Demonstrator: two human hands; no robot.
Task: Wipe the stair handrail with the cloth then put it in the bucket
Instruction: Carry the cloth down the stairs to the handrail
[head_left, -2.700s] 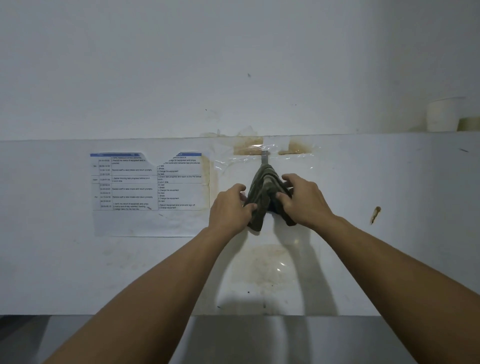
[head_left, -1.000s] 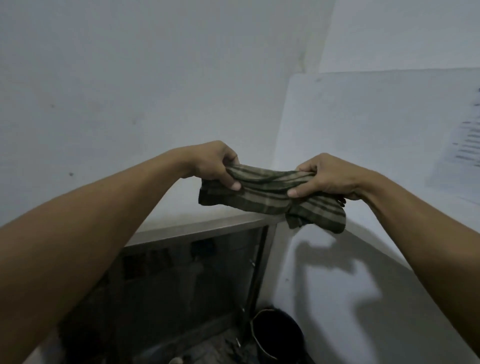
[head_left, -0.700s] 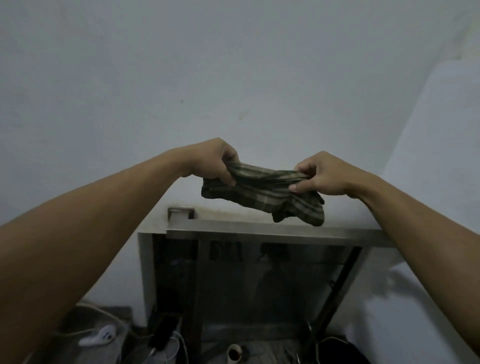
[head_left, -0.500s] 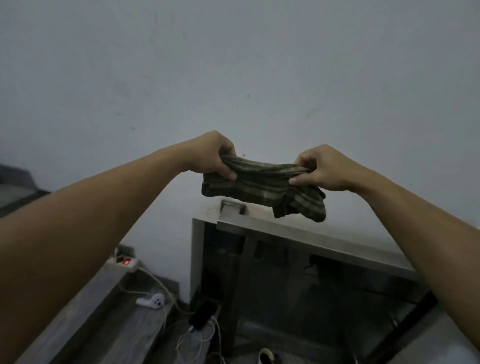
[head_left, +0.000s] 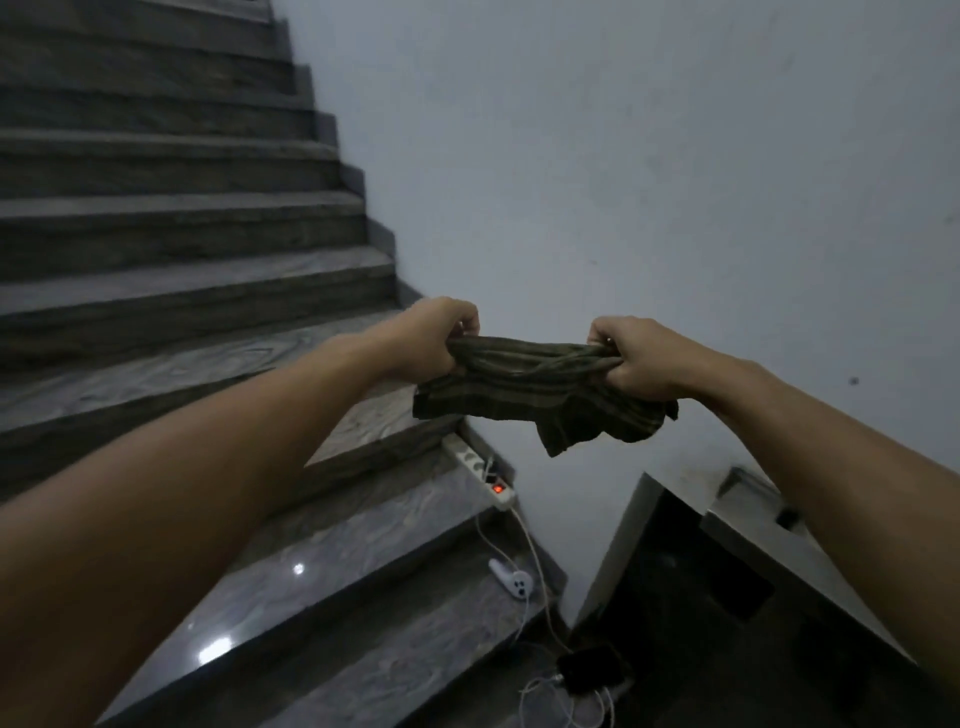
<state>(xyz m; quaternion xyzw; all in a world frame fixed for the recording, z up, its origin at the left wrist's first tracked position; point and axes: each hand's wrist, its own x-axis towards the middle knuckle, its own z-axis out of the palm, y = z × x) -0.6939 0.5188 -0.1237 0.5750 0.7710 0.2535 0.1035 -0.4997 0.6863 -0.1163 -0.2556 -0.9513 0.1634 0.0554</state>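
Above the lower stairs (head_left: 363, 545), where my view had swung from the steel table, my left hand (head_left: 436, 338) and right hand (head_left: 631, 358) gripped the cloth (head_left: 530, 384) with closed fingers, handrail and bucket unseen.

arms: both bare to frame edge, no sleeves | left hand (head_left: 434, 338): no rings, glove | right hand (head_left: 636, 358): no rings, watch

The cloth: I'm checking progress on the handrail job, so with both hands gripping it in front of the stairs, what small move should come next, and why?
Probably turn to find the handrail. The cloth is stretched between the left hand and right hand in mid-air, touching nothing. Only the stairs and the bare wall show; no rail or bucket is in view, so wiping cannot start here.
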